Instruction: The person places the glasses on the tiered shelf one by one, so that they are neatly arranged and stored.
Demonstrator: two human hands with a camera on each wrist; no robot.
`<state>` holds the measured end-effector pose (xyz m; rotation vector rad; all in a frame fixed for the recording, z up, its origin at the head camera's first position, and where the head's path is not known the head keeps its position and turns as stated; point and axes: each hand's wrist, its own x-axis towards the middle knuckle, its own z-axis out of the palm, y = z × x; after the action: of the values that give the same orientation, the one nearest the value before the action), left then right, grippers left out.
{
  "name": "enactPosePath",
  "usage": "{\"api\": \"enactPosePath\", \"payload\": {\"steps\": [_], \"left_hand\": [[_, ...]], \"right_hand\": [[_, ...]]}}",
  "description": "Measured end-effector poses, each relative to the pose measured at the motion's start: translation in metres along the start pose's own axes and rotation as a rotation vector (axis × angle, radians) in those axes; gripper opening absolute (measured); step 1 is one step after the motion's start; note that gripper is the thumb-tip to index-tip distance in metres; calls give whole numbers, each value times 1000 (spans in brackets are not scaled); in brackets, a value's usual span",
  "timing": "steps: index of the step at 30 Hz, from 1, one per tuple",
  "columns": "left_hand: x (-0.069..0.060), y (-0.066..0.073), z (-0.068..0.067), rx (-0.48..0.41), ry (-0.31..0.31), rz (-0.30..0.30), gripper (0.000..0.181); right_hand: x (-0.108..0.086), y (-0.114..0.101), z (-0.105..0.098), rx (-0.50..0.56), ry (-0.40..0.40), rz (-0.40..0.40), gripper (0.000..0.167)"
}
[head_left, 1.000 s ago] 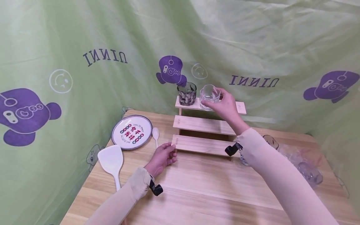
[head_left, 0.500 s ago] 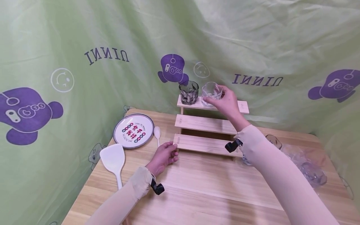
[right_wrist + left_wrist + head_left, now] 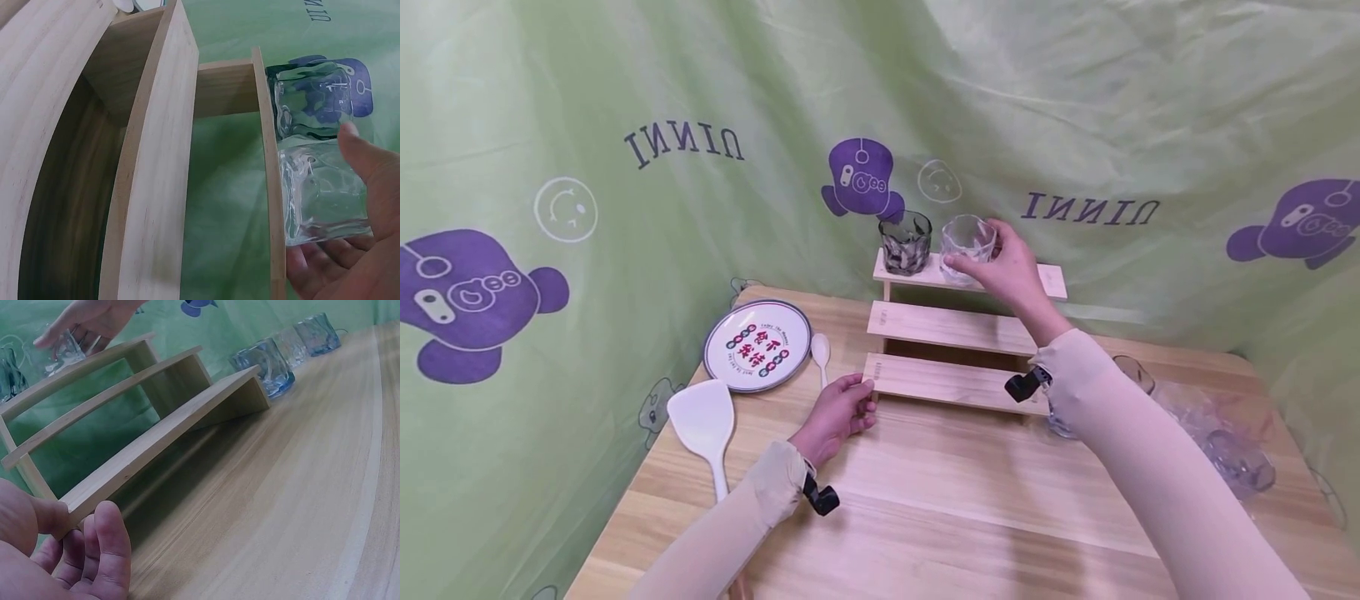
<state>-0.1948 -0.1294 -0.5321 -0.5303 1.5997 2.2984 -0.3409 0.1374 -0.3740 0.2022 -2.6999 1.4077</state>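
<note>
My right hand [image 3: 1011,268] holds a clear glass [image 3: 967,240] on the top tier of a three-step wooden rack [image 3: 955,327]. Just left of it on that tier stands a dark grey glass [image 3: 906,243]; in the right wrist view the clear glass [image 3: 322,190] sits close beside the grey glass [image 3: 312,100], its base at the board. My left hand [image 3: 837,417] pinches the left end of the lowest board, thumb above and fingers below, as the left wrist view shows on the rack [image 3: 156,434].
Left of the rack lie a printed plate [image 3: 757,346], a small white spoon [image 3: 821,350] and a white spatula [image 3: 703,421]. Several more glasses, one a blue glass [image 3: 269,365], stand right of the rack near crumpled clear plastic [image 3: 1195,408]. A green curtain [image 3: 737,225] hangs behind.
The clear glass has gone slightly back and settled onto the top tier, with my right hand still around it. My left hand keeps its grip on the rack. The head view has shifted slightly.
</note>
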Motion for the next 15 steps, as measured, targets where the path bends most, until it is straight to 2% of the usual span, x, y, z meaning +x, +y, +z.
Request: {"api": "enactPosePath", "payload": {"steps": [5,15], "left_hand": [[-1,0,1,1,3,-7,44],[-1,0,0,16,10,0,47]], "right_hand": [[-10,3,-9,48,-25,-10,118],[-53,33,-41,93,-9,-29,101]]}}
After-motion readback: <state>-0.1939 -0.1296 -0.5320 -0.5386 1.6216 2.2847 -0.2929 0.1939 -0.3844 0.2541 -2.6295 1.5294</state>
